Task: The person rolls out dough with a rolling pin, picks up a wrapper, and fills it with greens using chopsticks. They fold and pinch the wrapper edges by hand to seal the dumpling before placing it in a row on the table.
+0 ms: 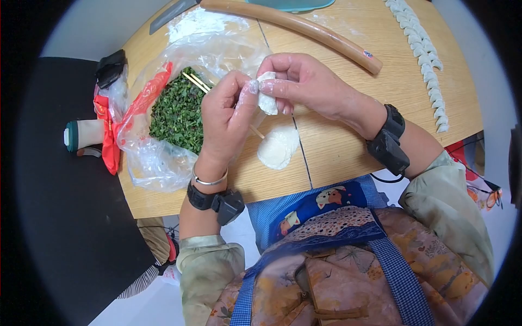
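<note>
Both my hands meet over the middle of the table around a folded white dough wrapper (267,102). My left hand (231,111) pinches its left edge between thumb and finger, and chopsticks (196,82) pass behind this hand. My right hand (307,87) pinches the top of the same wrapper, fingers curled behind it. Flat round wrappers (278,148) lie on the wood just below my hands. To the left, chopped green filling (176,114) fills a clear plastic bag (157,168). Any filling inside the held wrapper is hidden.
A long wooden rolling pin (304,30) crosses the back of the table (348,157). Rows of finished dumplings (427,60) line the right side. A knife blade (171,17), spread flour (204,24) and a teal container (293,4) are at the back. A cup (86,135) stands left.
</note>
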`<state>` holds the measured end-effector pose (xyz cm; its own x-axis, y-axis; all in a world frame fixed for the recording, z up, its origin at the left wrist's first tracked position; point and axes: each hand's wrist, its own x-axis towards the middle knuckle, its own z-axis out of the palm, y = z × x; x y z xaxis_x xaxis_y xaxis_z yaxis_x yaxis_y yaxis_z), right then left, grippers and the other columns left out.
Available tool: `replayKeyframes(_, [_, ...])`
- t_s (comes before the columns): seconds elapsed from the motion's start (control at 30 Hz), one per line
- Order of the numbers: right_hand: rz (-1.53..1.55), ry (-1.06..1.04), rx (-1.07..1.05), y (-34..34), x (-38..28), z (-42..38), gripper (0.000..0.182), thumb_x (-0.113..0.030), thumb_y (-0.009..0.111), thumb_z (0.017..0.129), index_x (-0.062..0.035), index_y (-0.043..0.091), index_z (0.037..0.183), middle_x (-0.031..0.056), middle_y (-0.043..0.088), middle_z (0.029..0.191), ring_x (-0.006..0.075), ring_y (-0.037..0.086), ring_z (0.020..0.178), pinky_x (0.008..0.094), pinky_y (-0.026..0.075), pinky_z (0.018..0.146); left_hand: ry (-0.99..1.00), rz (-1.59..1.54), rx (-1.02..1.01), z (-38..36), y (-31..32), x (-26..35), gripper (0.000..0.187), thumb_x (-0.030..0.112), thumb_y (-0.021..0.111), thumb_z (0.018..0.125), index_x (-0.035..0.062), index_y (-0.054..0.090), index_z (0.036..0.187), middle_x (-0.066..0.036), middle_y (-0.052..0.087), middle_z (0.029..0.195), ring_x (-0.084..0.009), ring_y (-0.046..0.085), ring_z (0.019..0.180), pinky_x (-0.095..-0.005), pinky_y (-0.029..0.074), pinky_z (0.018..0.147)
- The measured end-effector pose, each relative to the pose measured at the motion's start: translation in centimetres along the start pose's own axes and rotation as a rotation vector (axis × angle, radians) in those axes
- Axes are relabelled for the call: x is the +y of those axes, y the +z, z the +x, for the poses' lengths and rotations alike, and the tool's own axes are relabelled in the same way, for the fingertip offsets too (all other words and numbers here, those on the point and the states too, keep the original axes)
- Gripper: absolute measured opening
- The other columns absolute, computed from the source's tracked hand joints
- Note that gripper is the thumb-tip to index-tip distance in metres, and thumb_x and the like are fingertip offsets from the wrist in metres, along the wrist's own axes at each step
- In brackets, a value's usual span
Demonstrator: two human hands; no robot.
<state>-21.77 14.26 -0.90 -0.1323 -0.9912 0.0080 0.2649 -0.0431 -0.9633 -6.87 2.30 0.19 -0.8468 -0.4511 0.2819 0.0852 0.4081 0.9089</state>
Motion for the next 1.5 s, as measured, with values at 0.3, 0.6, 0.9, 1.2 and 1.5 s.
replayKeyframes(0.3, [0.107,-0.024,0.046,0.0,0.1,0.0,0.016,-0.019,0.057,0.098,-0.0044,0.054,0.104,0.0033,0.065,0.08,0.0074,0.063,0.066,0.0189,0.05,0.058,-0.056,-0.09,-0.049,0.1,-0.3,-0.1,0.026,0.015,0.053,0.099,0.0031,0.052,0.076,0.003,0.043,0.065,-0.005,0.036,0.062,-0.023,0.031,0.054])
replayKeyframes(0.6, [0.068,-0.037,0.028,0.0,0.2,0.1,0.016,-0.018,0.057,0.098,-0.0047,0.053,0.104,0.005,0.066,0.079,0.0087,0.064,0.066,0.0188,0.05,0.058,-0.02,0.018,-0.047,0.1,0.0,0.3,0.026,0.015,0.054,0.098,0.003,0.051,0.076,0.003,0.043,0.064,-0.0057,0.036,0.061,-0.0241,0.031,0.053])
replayKeyframes(0.9, [0.119,-0.019,0.053,0.2,-0.2,-0.1,0.017,-0.021,0.058,0.098,-0.0061,0.053,0.103,0.0088,0.069,0.079,0.0104,0.065,0.064,0.0189,0.051,0.057,-0.021,-0.026,-0.011,0.2,-0.3,0.0,0.031,0.022,0.049,0.101,0.0051,0.05,0.075,0.004,0.042,0.067,-0.0046,0.035,0.063,-0.0224,0.03,0.055])
replayKeyframes(1.2, [0.088,-0.022,0.043,0.2,-0.2,-0.1,0.016,-0.02,0.058,0.098,-0.0062,0.052,0.103,0.0096,0.069,0.08,0.0104,0.066,0.065,0.0187,0.051,0.058,0.002,0.029,-0.025,0.2,-0.1,0.2,0.023,0.012,0.055,0.096,0.0033,0.053,0.075,0.003,0.045,0.064,-0.0049,0.037,0.061,-0.0232,0.032,0.053])
replayKeyframes(1.5, [0.096,-0.04,0.035,0.2,-0.2,-0.1,0.016,-0.018,0.058,0.098,-0.0042,0.052,0.103,0.0111,0.07,0.082,0.0113,0.067,0.067,0.0199,0.052,0.06,-0.094,-0.109,-0.005,0.2,-0.8,0.0,0.034,0.024,0.046,0.101,0.0057,0.05,0.073,0.004,0.042,0.065,-0.0052,0.036,0.064,-0.0238,0.03,0.055])
